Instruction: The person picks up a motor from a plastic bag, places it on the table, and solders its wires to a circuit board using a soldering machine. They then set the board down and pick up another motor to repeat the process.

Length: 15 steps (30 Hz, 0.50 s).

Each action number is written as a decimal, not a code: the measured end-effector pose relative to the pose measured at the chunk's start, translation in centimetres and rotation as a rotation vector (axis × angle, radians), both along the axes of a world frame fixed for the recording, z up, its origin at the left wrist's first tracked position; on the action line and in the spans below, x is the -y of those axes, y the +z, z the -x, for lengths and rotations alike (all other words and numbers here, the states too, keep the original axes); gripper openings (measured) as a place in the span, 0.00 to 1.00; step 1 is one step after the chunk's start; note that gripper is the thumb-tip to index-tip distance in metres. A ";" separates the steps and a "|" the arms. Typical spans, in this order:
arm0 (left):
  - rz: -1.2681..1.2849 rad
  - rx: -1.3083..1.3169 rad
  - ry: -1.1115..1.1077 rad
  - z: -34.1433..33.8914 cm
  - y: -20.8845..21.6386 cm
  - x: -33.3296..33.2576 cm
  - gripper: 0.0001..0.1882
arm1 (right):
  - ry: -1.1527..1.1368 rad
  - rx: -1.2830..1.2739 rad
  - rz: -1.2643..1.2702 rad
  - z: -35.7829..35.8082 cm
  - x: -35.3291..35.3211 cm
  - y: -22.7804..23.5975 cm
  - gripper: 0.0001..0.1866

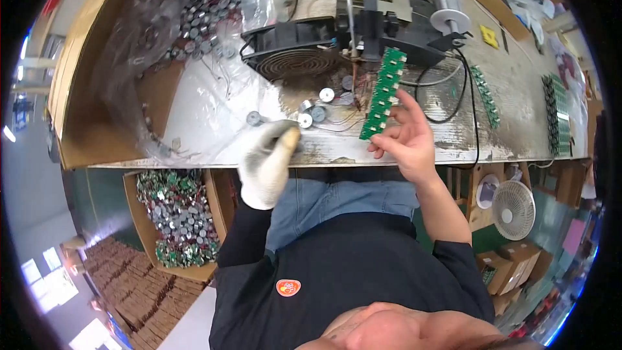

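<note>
My right hand (409, 136), bare, grips a long green circuit board strip (383, 94) by its lower end and side. The strip stands tilted above the bench, with small white connectors along it. My left hand (267, 159), in a white glove with grey on the fingers, is closed at the bench's front edge; whatever its curled fingers hold is hidden. Just beyond that glove lie several small round motors (318, 113) with thin wires. Another motor (254, 118) sits at the glove's left. Behind the strip rises a black soldering stand (370, 19).
A black fan (291, 52) stands mid-bench, left of a solder wire spool (447, 6). Clear plastic with a pile of motors (207, 23) lies left, inside a cardboard box (97, 91). More board strips (486, 97) lie right. Below the bench, another box (146, 236) holds wired boards and motors.
</note>
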<state>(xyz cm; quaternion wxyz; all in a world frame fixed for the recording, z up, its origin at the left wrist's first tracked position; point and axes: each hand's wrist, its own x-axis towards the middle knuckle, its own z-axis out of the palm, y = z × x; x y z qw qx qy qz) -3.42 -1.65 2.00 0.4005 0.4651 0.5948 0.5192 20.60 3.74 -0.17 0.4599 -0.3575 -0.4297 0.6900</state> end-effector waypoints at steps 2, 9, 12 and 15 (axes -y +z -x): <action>0.069 0.080 -0.043 -1.1 -0.4 0.2 0.09 | 0.008 -0.016 -0.002 0.3 0.0 -0.3 0.41; 0.362 0.384 -0.103 -3.2 0.0 -0.5 0.13 | -0.018 -0.012 0.011 0.7 0.1 0.3 0.40; 0.361 0.445 -0.129 -3.7 -0.4 -0.9 0.14 | -0.016 -0.035 0.016 0.5 0.1 0.2 0.39; 0.364 0.500 -0.122 -3.8 -0.5 -1.2 0.13 | -0.016 -0.026 0.008 0.4 0.1 0.3 0.39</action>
